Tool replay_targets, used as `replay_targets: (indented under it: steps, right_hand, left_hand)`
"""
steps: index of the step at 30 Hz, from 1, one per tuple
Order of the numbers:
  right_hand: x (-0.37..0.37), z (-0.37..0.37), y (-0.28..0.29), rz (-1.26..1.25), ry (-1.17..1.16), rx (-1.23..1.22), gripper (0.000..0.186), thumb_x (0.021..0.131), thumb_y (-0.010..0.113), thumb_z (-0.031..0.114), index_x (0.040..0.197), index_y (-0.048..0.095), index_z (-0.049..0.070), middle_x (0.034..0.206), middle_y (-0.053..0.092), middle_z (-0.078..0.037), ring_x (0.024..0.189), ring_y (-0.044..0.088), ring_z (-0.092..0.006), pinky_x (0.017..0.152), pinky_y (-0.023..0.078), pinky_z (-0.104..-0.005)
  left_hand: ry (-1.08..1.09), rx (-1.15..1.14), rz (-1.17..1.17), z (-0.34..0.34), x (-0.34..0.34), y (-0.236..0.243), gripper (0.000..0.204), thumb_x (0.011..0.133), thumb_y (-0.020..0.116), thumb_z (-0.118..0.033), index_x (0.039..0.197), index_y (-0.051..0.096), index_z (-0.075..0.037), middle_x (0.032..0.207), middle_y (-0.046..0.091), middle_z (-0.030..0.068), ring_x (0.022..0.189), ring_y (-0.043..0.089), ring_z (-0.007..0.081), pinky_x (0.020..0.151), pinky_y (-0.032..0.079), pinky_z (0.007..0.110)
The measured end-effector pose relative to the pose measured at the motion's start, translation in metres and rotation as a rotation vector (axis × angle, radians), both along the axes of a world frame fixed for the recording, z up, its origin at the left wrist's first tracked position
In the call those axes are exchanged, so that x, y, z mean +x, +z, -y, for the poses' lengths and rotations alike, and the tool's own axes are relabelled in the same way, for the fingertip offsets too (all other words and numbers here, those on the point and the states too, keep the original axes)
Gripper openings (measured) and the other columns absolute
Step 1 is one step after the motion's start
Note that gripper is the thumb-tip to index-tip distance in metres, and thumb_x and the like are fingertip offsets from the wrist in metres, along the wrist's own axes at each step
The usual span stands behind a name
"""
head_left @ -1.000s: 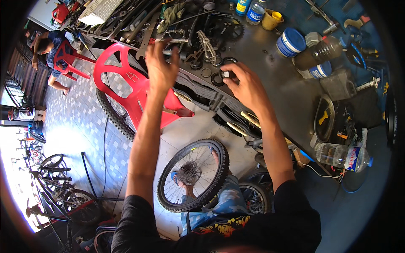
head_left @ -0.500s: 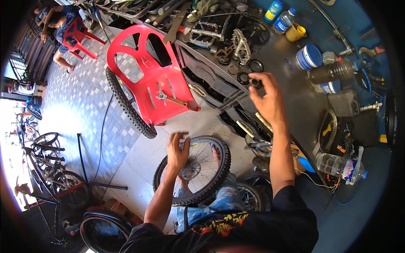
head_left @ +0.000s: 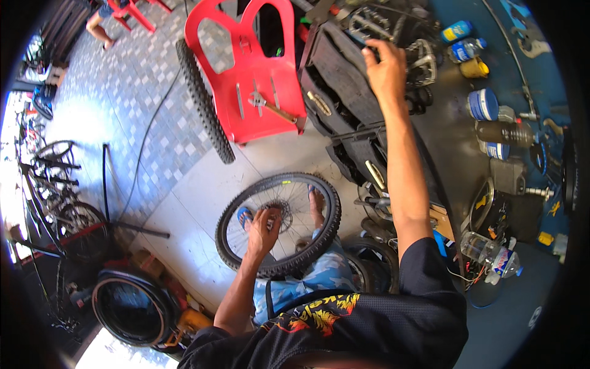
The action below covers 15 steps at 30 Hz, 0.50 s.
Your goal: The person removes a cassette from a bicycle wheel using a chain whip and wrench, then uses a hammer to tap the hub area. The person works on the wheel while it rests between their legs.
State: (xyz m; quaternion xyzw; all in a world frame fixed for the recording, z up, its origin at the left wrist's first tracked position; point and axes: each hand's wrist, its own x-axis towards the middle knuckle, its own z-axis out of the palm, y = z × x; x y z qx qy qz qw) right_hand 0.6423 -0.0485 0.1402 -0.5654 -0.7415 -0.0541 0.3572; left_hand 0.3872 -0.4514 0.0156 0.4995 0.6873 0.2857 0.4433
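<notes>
Tiled workshop floor spreading pale underneath. Bicycle wheel sitting tilted by person's trousers, feet showing through spokes. Wheel likely handling light but bulky: rim stiff, knobby tyre grippy, thin spokes probably bending easiest; opposite tyre edges seeming best hold. Left hand hovering over or touching hub, fingers curling, grip unclear. Right hand reaching over workbench edge near metal pedal, fingers bending, contents hidden. Red chair standing beyond, carrying adjustable wrench.
</notes>
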Motion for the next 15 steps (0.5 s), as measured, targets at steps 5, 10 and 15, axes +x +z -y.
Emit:
replay_targets:
  steps: [5, 10, 15]
  right_hand:
    - [-0.030, 0.052, -0.003, -0.069, 0.119, 0.049, 0.018, 0.090, 0.076, 0.023, 0.104, 0.074, 0.011, 0.105, 0.073, -0.010, 0.103, 0.065, -0.0312, 0.092, 0.050, -0.0421]
    - [-0.086, 0.169, -0.116, -0.309, 0.246, -0.577, 0.020, 0.090, 0.076, 0.017, 0.106, 0.071, 0.008, 0.090, 0.071, -0.008, 0.077, 0.066, -0.0218, 0.072, 0.053, -0.0374]
    - [-0.122, 0.265, -0.286, 0.022, 0.143, -1.379, 0.052, 0.087, 0.078, 0.044, 0.121, 0.066, 0.007, 0.103, 0.071, -0.015, 0.097, 0.070, -0.0291, 0.084, 0.055, -0.0423]
  left_hand:
    - [0.101, 0.009, -0.020, 0.032, -0.035, -0.048, 0.022, 0.093, 0.067, -0.007, 0.114, 0.067, -0.002, 0.101, 0.069, 0.0149, 0.077, 0.071, 0.0243, 0.063, 0.057, 0.033]
    - [0.208, -0.184, -0.155, 0.059, -0.086, -0.139, 0.017, 0.091, 0.069, -0.014, 0.103, 0.069, -0.002, 0.097, 0.071, 0.0192, 0.084, 0.070, 0.0364, 0.078, 0.056, 0.044]
    - [0.258, -0.530, -0.190, 0.075, -0.111, -0.248, 0.048, 0.088, 0.072, -0.042, 0.107, 0.068, 0.003, 0.105, 0.072, 0.0231, 0.100, 0.069, 0.0416, 0.090, 0.054, 0.046]
